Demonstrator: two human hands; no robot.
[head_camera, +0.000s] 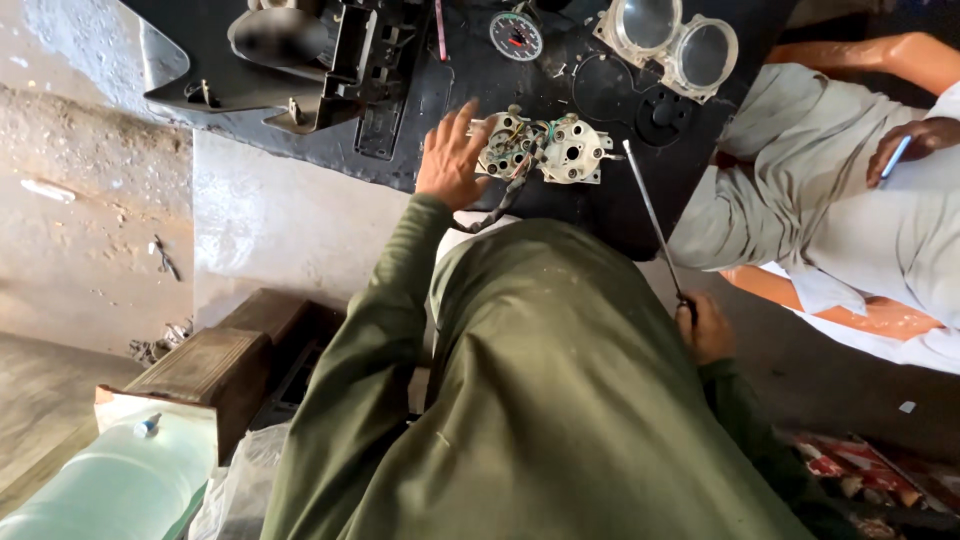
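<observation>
A white gauge housing (548, 150) with exposed wiring and a braided cable lies on the black mat (620, 200) in front of me. My left hand (450, 155) rests with fingers spread against the housing's left side. My right hand (705, 325) is closed around the handle of a long screwdriver (650, 215), whose metal shaft points up toward the housing's right edge. My green-clad knee fills the lower middle of the view.
On the mat lie a round dial gauge (516, 36), a clear twin-lens cover (668, 38), black round rings (628, 95) and a black plastic casing (310, 60). A seated person in pale clothes (830, 190) is at right. A wooden block (210, 365) and a clear plastic jug (110, 480) stand at lower left.
</observation>
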